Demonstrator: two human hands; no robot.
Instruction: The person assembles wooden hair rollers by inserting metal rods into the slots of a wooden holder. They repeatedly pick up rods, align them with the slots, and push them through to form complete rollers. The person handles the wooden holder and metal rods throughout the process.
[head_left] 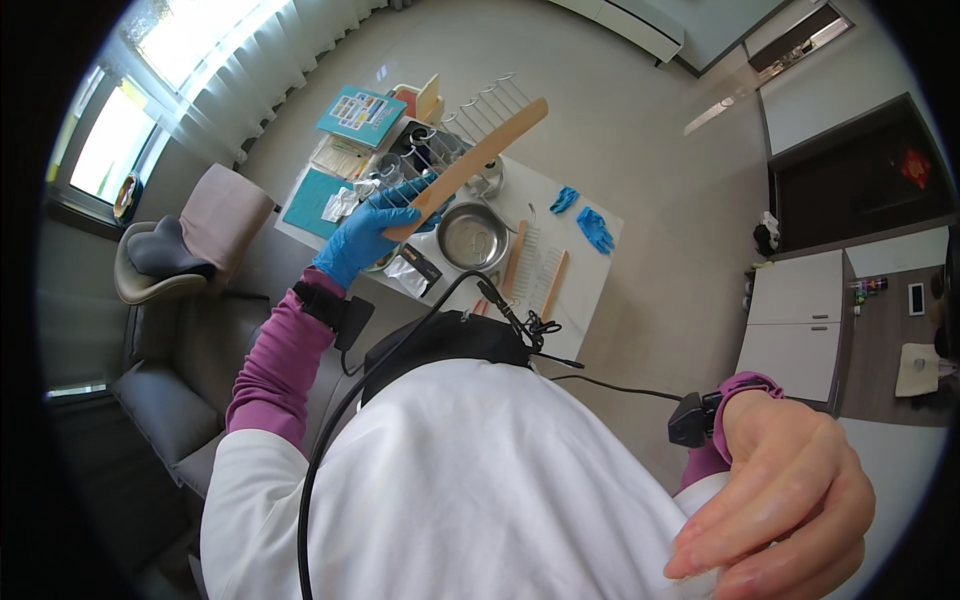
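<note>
My left hand (362, 240), in a blue glove, grips one end of a long flat wooden bar (480, 158). Metal wire loops (490, 103) stick out along the bar's far side, like part of a rack. It is held up over the table, slanting to the upper right. Bare and close to the camera, my right hand (790, 490) is raised at the lower right with its fingers curled together. Whatever its fingertips pinch, if anything, is hidden. Similar wooden bars with wire loops (553, 285) lie on the white table (580, 275), beside a round steel pan (472, 238).
Loose blue gloves (595, 230) lie at the table's right. A teal book (362, 115), glass vessels (393, 170) and a small black box (413, 268) crowd its left. A black cable (400, 340) crosses my front. Left stands a chair (225, 215); right, a white cabinet (795, 320).
</note>
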